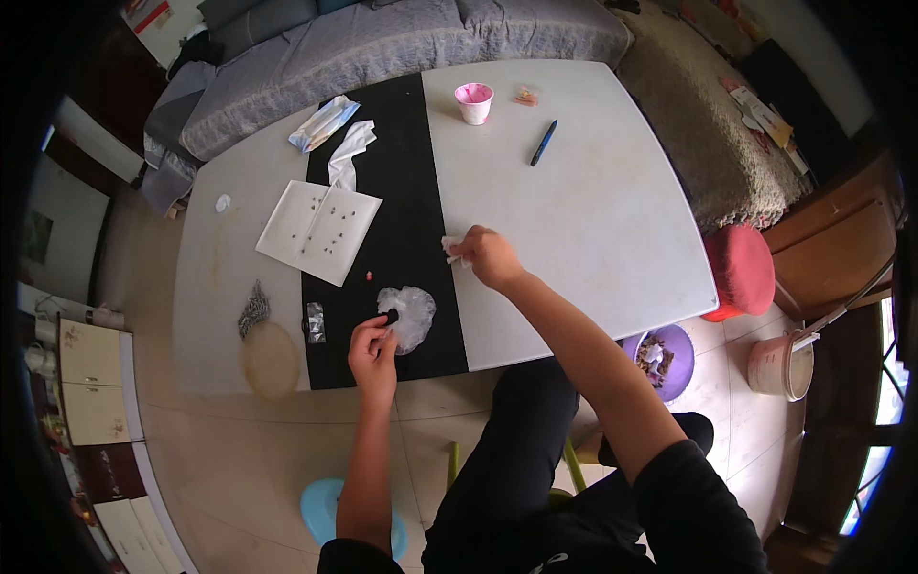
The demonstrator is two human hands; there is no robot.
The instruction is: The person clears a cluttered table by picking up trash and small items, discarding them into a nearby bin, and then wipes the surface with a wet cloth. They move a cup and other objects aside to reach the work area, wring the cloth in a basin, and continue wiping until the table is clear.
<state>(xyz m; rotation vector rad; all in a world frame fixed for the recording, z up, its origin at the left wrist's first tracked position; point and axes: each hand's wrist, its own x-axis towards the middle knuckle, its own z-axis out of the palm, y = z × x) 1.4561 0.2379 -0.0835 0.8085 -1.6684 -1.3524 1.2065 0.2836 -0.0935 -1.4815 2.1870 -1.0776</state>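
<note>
- Two bare hands are in my feed, well apart, each with something small at its fingertips.
- Left hand [371, 356]: I see thumb and fingers pinching a small black piece [391, 315] at their tips. Just right of those fingertips lies a crumpled clear plastic bag [415, 325]; whether the fingers touch it, I cannot tell from here.
- Right hand [491, 258]: the fingers are drawn together on a crumpled white tissue [450, 246], which sticks out to their left. I cannot tell whether it presses on the table [593, 220] beneath.
- Beyond the left hand and somewhat to its left, I have an open white card [359, 212] dotted with small dark bits [330, 251]. A tiny pink bit [369, 275] sits beyond the left hand, nearer to it than most of the card.
- Directly left of the left hand is a shiny flat packet [316, 323]. Well beyond the right hand stand a pink-stained cup [475, 113] and, lying nearer, a blue pen [543, 143].
- Progress, by my judgement: the dark bits are already spread out on the card, so that part looks at least partly done. The black piece and the tissue are not yet put down. What remains in the bag, I cannot make out.
</note>
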